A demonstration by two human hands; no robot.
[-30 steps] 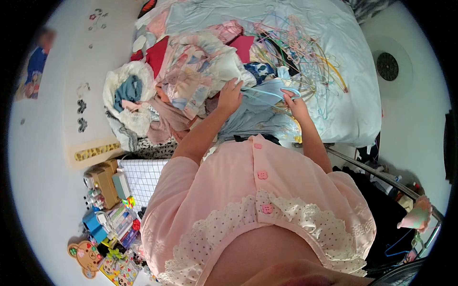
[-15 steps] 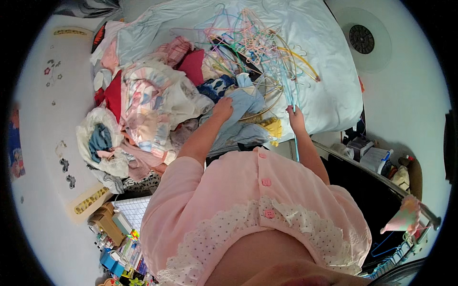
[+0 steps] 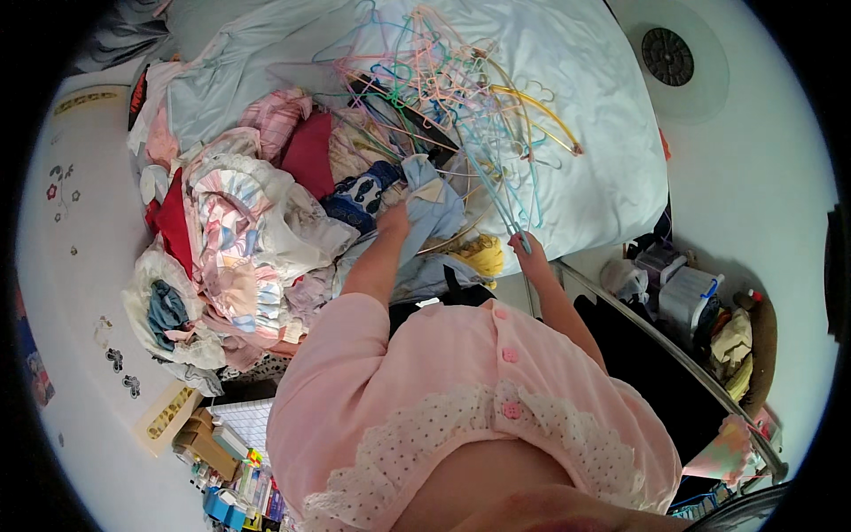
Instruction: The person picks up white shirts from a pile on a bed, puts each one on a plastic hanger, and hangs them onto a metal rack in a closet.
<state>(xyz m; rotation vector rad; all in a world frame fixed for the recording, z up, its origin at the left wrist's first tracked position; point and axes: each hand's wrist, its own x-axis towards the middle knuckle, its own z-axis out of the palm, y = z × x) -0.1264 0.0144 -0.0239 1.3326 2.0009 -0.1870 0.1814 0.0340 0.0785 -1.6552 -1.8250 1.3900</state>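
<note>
My left hand [image 3: 393,219] is closed on a light blue garment [image 3: 440,211] at the near right of a big clothes pile [image 3: 235,222]. A dark blue patterned cloth [image 3: 359,197] lies just beyond that hand. My right hand [image 3: 530,254] is closed around light blue hangers [image 3: 502,200], whose far ends reach toward a tangled heap of hangers [image 3: 430,75] in pink, green, blue and purple. How many hangers it grips cannot be made out. Between my hands lies a yellow cloth [image 3: 481,254], apart from both.
The pale blue bed [image 3: 612,168] carries the clothes and hangers. At its near right runs a metal rail [image 3: 660,341]. Grey plastic boxes [image 3: 687,293] stand beside the right wall. Small cartons [image 3: 208,443] and other goods crowd the near left. A round black vent-like disc [image 3: 667,57] is at the far right.
My right hand has come nearer to me and a little left with the blue hangers. My left hand keeps hold of the garment. The whole view has shifted slightly.
</note>
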